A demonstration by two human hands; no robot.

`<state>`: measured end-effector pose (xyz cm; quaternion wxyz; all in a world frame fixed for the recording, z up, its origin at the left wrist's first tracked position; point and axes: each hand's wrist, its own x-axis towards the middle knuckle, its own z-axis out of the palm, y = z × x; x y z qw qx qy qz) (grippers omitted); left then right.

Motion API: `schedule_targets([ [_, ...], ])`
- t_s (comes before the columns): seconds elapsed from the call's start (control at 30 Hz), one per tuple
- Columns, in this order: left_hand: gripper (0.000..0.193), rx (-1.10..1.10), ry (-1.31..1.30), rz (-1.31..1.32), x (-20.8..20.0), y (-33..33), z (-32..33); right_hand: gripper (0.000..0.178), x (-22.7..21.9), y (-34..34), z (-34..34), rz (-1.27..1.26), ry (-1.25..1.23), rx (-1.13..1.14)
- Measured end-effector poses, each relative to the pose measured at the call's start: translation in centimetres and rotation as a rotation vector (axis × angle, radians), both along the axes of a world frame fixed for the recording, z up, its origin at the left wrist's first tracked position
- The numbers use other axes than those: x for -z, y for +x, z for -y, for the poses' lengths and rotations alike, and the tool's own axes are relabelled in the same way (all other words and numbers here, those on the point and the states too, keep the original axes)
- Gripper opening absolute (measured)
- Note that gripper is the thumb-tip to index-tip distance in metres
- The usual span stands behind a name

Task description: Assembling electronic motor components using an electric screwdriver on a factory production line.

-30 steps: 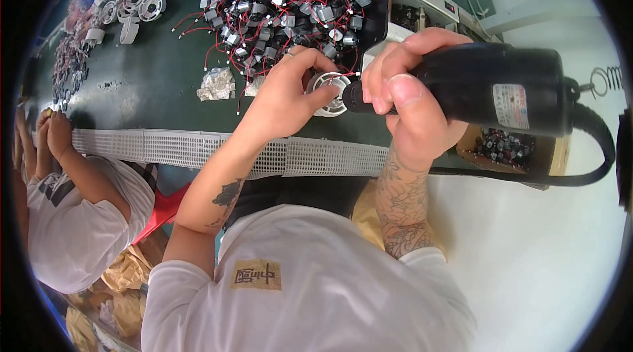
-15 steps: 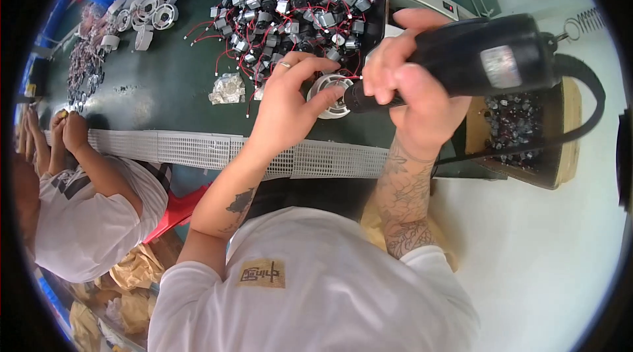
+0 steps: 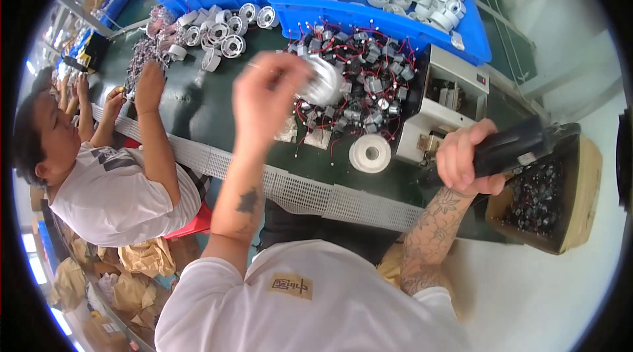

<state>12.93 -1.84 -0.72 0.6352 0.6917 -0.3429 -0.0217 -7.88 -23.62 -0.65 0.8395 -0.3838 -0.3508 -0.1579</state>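
My left hand [image 3: 267, 98], smeared by motion, is raised over the bench with its fingers closed at the edge of a white round plastic housing [image 3: 323, 83], which is blurred too. Below and to the right of it, a white ring-shaped piece with a central hole [image 3: 358, 162] lies on the green bench. My right hand [image 3: 463, 159] is wrapped round a black power screwdriver [image 3: 511, 149], held at the right, apart from the ring; its tip points down-left. Behind the housing is a heap of small grey motors with red wires [image 3: 372, 65].
Blue bins [image 3: 389, 25] stand at the back, one with white housings. A grey-white machine [image 3: 455, 88] is right of the motors. More housings [image 3: 221, 35] lie left. A cardboard box [image 3: 580, 200] of small dark parts sits right. A co-worker [image 3: 112, 180] works at the left.
The screwdriver has moved from the round part to the right. My left hand has risen from there, up and left, with a white housing. The view has shifted, showing more of the bins.
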Motion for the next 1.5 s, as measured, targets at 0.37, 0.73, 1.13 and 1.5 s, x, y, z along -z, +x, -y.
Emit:
schedule_targets([
  [0.37, 0.023, -0.493, 0.312, 0.579, -3.6, 20.3, 5.8, 0.076, 1.3, 0.2, -0.7, -0.052, 0.064, -0.108],
  [0.73, 0.041, 0.099, 0.968, 1.249, -1.0, 18.1, 29.0, 0.076, 2.2, -0.2, -1.1, -0.157, 0.145, -0.097],
  [1.13, 0.032, 0.282, 0.089, 0.414, -7.1, 4.1, 12.6, 0.079, 1.6, 0.0, 0.2, -0.021, 0.016, -0.247],
  [1.5, 0.023, 0.378, 0.488, 0.519, 2.2, -7.4, 2.3, 0.079, 1.8, 0.3, -0.5, -0.014, 0.034, -0.13],
])
